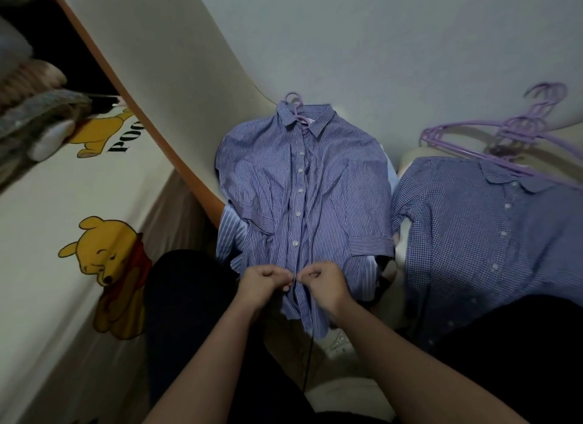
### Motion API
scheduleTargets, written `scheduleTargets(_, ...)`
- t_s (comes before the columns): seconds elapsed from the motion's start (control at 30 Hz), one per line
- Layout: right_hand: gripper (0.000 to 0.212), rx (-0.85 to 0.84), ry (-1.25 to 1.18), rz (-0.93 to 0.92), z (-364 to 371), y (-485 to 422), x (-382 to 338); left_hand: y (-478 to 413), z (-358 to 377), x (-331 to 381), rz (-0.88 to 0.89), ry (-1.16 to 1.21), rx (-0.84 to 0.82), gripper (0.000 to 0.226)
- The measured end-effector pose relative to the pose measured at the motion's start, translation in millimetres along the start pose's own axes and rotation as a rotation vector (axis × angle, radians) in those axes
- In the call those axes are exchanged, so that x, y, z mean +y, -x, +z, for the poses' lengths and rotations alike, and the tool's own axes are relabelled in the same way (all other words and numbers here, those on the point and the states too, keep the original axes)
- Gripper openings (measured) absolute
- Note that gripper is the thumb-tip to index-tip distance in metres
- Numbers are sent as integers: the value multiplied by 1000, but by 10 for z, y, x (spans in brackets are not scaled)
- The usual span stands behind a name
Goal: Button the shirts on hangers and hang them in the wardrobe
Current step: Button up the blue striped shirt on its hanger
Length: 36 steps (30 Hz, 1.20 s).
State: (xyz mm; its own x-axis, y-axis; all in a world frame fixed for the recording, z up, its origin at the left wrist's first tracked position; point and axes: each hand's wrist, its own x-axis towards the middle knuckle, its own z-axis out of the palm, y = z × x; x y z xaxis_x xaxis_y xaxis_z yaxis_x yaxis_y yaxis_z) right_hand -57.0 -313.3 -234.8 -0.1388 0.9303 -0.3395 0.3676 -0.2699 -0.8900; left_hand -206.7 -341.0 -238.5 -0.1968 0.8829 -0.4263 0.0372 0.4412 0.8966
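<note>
while pinching the lower placket of the striped shirt (303, 202) from either side, both clenched knuckles-up and almost touching each other: left hand (263, 281) and right hand (325, 281), fingertips curled onto the cloth just nearer than the lowest visible button

lies flat in the middle of the scene, collar at the far end, hem at the near end between dark-clad legs (189, 313). fine blue and white vertical stripes, short cuffed sleeves spread left and right, creased across the body. small white buttons (299, 190) in a row down the front, look fastened from chest to hands; cannot tell at the collar. hung on a purple hanger (296, 108), hook poking out beyond the collar

under its left edge, a paler striped shirt (232, 234). just to the right, a blue checked shirt (492, 234) with a rounded collar and white buttons, also laid flat, a bunch of spare purple hangers (520, 130) at its far end

on the left, a cream bedsheet (38, 209) printed with a yellow bear in a red top; black letters "poo" (126, 139) readable by the farther bear, the rest cut off by an orange-edged panel (176, 108)
</note>
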Motion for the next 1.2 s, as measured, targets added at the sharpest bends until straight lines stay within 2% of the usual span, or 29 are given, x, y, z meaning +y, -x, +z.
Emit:
scheduleTargets(0.13, 20, 13, -71, 37, 31, -32, 32, 4, 8, 2, 36, -23, 19, 3)
scheduleTargets(0.23, 54, 38, -103, 28, 94, -22, 5, 13, 21, -4, 92, -69, 73, 2)
scheduleTargets(0.3, 62, 40, -81, 24, 107, -16, -40, 13, 37, -5, 119, -79, 89, 5)
scheduleTargets(0.4, 35, 105, -26, 52, 89, 27, -117, 9, 57, -14, 144, -80, 80, 8)
scheduleTargets(0.43, 33, 123, -12, 60, 90, 21, -98, 11, 60, -16, 144, -80, 76, 9)
scheduleTargets(0.53, 35, 154, 48, 54, 96, -10, -51, -4, 69, -20, 133, -82, 67, 7)
scheduleTargets(0.67, 27, 114, 194, 21, 41, -20, -77, -33, 92, -42, 99, -83, 25, 13)
scheduleTargets(0.73, 29, 108, 270, -6, 36, -32, -68, -46, 92, -54, 93, -113, 8, 9)
scheduleTargets(1.03, 19, 73, 419, -86, 3, -6, -34, -160, 41, -89, 209, -336, -67, 11)
scheduleTargets(1.2, 19, 79, 556, -127, -27, 19, -40, -150, 71, -107, 315, -524, 40, 13)
